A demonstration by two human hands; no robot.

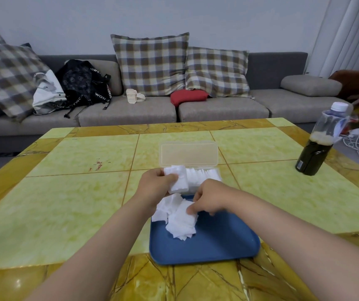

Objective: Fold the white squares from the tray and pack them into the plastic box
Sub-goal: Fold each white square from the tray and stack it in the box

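Note:
A blue tray (217, 246) lies at the table's near edge with a loose heap of white squares (179, 222) in its far left part. Just behind it stands a clear plastic box (204, 177), lid (189, 154) swung open upright, with several folded white squares packed in a row inside. My left hand (155, 185) grips a folded stack of white squares (179, 178) over the box's left end. My right hand (209, 200) pinches the top white square of the heap on the tray.
A dark bottle (317, 148) with a plastic cup over its neck stands at the table's right side. Behind the yellow-green table (76, 192) runs a grey sofa (130, 111) with plaid cushions, bags and a red pillow.

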